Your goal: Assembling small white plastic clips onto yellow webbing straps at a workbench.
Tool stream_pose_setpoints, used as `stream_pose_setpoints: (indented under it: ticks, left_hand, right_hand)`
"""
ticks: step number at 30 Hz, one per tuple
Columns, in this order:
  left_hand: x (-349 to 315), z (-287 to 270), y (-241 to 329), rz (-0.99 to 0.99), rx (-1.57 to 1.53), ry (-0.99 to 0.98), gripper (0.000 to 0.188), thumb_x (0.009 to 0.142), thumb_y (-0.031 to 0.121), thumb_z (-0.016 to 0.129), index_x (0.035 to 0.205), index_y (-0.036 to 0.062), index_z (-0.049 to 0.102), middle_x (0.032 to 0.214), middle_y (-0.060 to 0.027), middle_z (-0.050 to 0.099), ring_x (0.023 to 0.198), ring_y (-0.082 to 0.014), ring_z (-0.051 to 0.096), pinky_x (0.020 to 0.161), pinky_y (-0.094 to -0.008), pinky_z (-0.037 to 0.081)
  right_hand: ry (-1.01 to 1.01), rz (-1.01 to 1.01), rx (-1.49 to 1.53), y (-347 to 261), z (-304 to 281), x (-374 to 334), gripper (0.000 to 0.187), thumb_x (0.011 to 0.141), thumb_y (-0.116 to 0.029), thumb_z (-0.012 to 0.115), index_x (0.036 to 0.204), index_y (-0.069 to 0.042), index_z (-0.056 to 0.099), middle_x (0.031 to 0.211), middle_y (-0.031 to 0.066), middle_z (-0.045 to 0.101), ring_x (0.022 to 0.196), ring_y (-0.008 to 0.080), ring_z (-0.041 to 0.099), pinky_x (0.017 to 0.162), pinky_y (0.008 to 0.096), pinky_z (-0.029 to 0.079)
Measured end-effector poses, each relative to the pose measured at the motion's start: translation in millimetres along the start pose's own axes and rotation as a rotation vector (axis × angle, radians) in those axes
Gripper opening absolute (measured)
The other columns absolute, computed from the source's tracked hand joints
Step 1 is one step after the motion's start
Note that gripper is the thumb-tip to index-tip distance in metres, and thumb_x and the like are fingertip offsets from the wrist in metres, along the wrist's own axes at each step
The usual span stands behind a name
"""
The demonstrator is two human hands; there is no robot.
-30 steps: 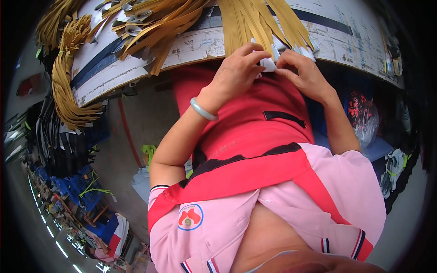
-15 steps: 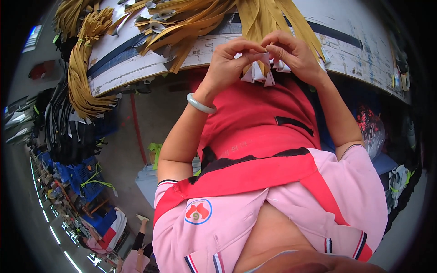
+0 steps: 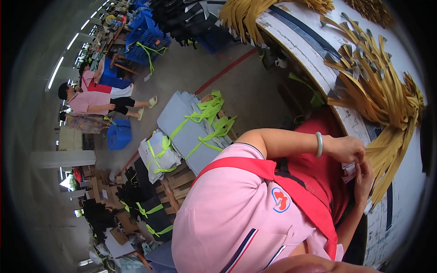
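My left hand (image 3: 348, 149), with a pale bangle on the wrist, is closed at the table's edge. Its fingertips meet those of my right hand (image 3: 363, 181), which is also closed. Between and below them show the small white ends (image 3: 348, 170) of long yellow fabric strips (image 3: 388, 166). These strips run from my hands across the tabletop to a gathered bunch. My fingers partly hide the ends, so I cannot see exactly how each one is pinched. Beside them lies a fanned pile of yellow strips (image 3: 371, 98) with grey ends.
The worn white table (image 3: 314, 59) curves along the right. More yellow strips (image 3: 248, 18) hang over its far edge. Grey stacks (image 3: 182, 120) tied with lime bands sit on the floor by wooden pallets (image 3: 180, 179). Blue crates (image 3: 145, 38) and several people (image 3: 88, 102) are farther left.
The view has swung to the left, bringing the floor stacks and people into sight. My hands now appear at the right, still together at the strip ends.
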State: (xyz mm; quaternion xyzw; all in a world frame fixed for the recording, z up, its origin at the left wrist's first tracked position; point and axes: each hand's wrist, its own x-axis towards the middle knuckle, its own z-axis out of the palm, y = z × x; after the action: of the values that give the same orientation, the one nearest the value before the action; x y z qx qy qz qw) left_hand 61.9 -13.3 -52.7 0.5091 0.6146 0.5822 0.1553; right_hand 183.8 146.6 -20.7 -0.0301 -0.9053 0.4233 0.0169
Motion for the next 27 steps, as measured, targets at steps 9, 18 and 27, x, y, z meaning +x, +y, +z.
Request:
stream_pose_setpoints:
  ticks: [9, 18, 27]
  left_hand:
    - [-39.3, -48.6, 1.9, -0.232, 0.103, 0.053, 0.009, 0.087, 0.0, 0.064, 0.095, 0.0004, 0.069, 0.085, -0.0099, 0.063, 0.078, -0.0206, 0.062, 0.071, -0.0289, 0.048]
    - [-31.1, -23.4, 2.1, -0.166, 0.216, 0.068, 0.008, 0.085, 0.004, 0.066, 0.092, 0.0017, 0.066, 0.088, -0.0125, 0.064, 0.078, -0.0305, 0.065, 0.07, -0.0355, 0.052]
    - [-50.4, -25.9, -14.3, -0.573, 0.2, 0.062, 0.038, 0.083, 0.027, 0.074, 0.11, 0.0007, 0.067, 0.093, -0.0188, 0.07, 0.084, -0.0299, 0.069, 0.073, -0.037, 0.053]
  right_hand:
    - [0.218, 0.241, 0.245, -13.3, -7.1, 3.6, 0.016, 0.095, -0.014, 0.063, 0.103, -0.001, 0.066, 0.08, 0.0033, 0.064, 0.069, 0.0087, 0.06, 0.062, 0.023, 0.048]
    - [0.279, 0.209, 0.195, 1.5, -8.3, -27.6, 0.015, 0.093, -0.012, 0.064, 0.102, 0.0, 0.066, 0.082, 0.0048, 0.065, 0.072, 0.0106, 0.06, 0.068, 0.0245, 0.05]
    - [0.132, 0.129, 0.13, -26.7, 8.7, -0.8, 0.013, 0.092, -0.011, 0.064, 0.1, 0.0, 0.065, 0.085, 0.0093, 0.065, 0.075, 0.0171, 0.065, 0.07, 0.0277, 0.05]
